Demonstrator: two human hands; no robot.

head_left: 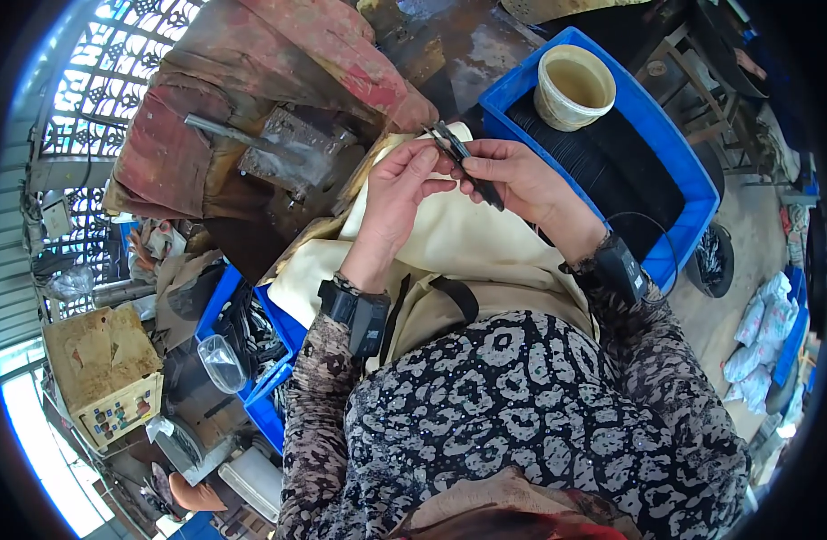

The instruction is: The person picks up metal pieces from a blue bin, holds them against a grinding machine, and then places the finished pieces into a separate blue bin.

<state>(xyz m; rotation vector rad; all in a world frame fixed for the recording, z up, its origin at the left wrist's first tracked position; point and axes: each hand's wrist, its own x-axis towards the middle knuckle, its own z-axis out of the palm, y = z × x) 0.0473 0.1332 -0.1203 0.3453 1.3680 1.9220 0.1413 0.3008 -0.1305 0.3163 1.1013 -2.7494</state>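
Observation:
Both of my hands are raised close together over a cream cloth [422, 234] spread across my lap. My right hand [512, 175] grips a slim bundle of black strips [451, 142], with its lower end sticking out below the fingers. The bundle lies slanted, its upper tip pointing away to the left. Beside it, my left hand [397, 184] has thumb and fingertips pinched together, nearly touching the bundle. Whatever is between those fingertips is too small to make out. Each wrist carries a black strapped device.
A blue crate [701, 202] at the right holds a pile of thin black strips [602, 162] and a dirty white bucket [575, 85]. Ahead on the left, a metal block [296, 148] with a rod sits among reddish cloth. A smaller blue crate [278, 315] and a control box [107, 373] stand at left.

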